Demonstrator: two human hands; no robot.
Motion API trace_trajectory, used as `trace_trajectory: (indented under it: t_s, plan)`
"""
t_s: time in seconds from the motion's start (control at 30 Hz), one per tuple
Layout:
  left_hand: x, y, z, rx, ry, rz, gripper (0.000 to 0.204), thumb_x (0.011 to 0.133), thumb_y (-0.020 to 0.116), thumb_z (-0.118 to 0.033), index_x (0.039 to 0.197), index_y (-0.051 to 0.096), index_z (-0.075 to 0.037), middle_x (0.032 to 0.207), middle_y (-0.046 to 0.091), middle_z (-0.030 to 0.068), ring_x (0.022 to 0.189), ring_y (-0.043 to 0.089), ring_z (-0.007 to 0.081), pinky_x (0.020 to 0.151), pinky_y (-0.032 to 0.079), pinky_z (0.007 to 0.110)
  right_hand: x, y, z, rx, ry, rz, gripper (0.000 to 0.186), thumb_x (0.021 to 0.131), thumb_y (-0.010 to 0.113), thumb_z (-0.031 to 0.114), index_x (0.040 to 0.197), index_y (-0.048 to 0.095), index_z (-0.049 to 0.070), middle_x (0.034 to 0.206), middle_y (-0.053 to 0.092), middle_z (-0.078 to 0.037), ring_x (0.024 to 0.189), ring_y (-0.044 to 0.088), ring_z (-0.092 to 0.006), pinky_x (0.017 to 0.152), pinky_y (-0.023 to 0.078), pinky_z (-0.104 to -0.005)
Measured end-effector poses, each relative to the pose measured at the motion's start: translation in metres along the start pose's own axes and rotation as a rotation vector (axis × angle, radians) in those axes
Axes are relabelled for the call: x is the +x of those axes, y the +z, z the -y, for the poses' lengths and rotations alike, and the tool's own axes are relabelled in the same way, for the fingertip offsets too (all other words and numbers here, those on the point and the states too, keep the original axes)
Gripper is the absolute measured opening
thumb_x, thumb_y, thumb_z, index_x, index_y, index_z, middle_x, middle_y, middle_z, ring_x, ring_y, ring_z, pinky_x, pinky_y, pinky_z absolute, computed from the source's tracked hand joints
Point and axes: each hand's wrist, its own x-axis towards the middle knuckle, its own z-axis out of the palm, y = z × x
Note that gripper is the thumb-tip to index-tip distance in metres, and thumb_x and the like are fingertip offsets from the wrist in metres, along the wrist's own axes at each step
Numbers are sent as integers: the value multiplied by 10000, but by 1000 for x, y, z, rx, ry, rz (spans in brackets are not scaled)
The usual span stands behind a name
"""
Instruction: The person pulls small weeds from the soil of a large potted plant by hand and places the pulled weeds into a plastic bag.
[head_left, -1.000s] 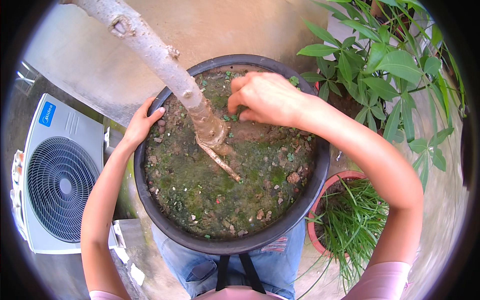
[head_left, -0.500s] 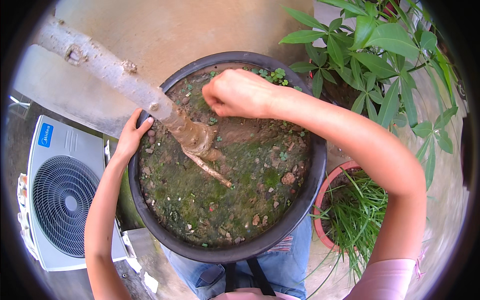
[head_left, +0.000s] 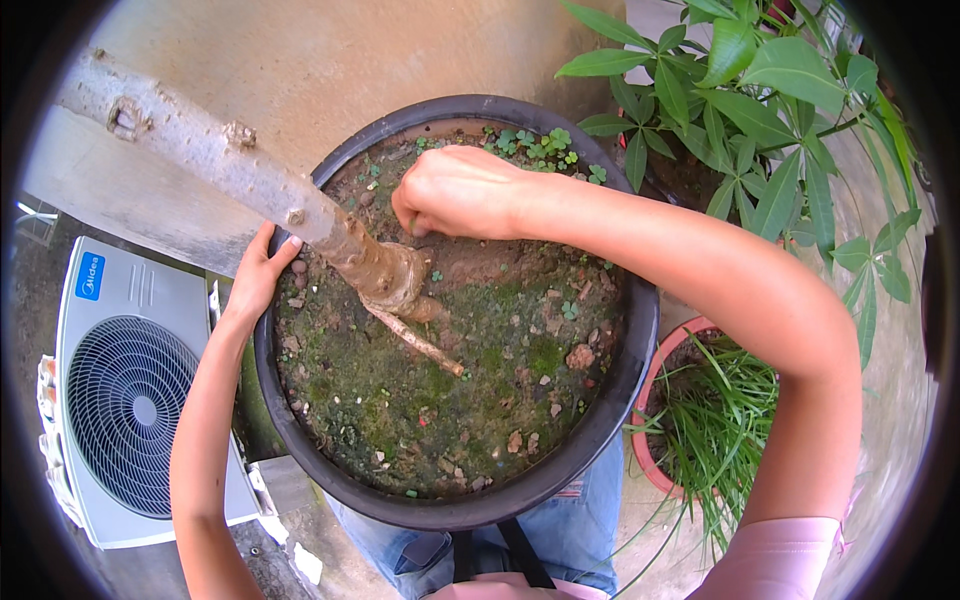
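A large round black plant pot (head_left: pixel 262 345) full of mossy soil (head_left: pixel 470 400) stands in front of me. From it a thick, pale tree trunk (head_left: pixel 250 175) leans up to the left, with a short cut stub near its base. My left hand (head_left: pixel 262 270) grips the pot's left rim, thumb over the edge and fingers outside. Beyond the trunk's base, my right hand (head_left: pixel 460 192) is down at the soil, its fingers pinched together. Whatever lies between those fingertips is hidden. Small clover-like weeds (head_left: pixel 545 150) grow just past it along the far rim.
An air-conditioner outdoor unit (head_left: pixel 145 400) stands on the left. A leafy green plant (head_left: pixel 750 120) spreads at the upper right. Beside the black pot on the right is a terracotta-coloured pot (head_left: pixel 645 455) of long grass-like leaves. A wall (head_left: pixel 400 60) rises behind.
My right hand has shifted slightly left and down towards the trunk's base, fingers still pinched at the soil. My left hand stays on the rim.
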Motion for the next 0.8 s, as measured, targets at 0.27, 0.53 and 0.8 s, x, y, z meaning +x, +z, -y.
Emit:
trace_trajectory:
  t_s: [0.27, 0.53, 0.8]
  plan:
    - [-1, 0, 0, -13, -57, 28, 354, 894, 558, -224, 1197, 472, -63, 787, 557, 19, 638, 527, 85, 588, 435, 243, -24, -22, 22, 224, 226, 42, 69, 747, 651, 46, 801, 662, 4, 745, 667, -127, 703, 657, -220, 668, 509, -339]
    - [0, 0, 1, -65, -32, 19, 376, 891, 565, -249, 1204, 463, -67, 711, 540, 23, 585, 528, 90, 556, 429, 244, -32, -1, 46, 262, 368, -23, 172, 689, 721, 153, 717, 662, -6, 712, 608, -232, 730, 623, -361, 670, 499, -394]
    - [-1, -2, 4, -156, -27, 20, 336, 888, 567, -240, 1147, 470, -48, 707, 546, 40, 583, 543, 108, 549, 437, 259, -28, 0, 56, 195, 517, -29, 128, 669, 648, 124, 717, 668, 7, 702, 612, -226, 709, 625, -357, 700, 502, -398]
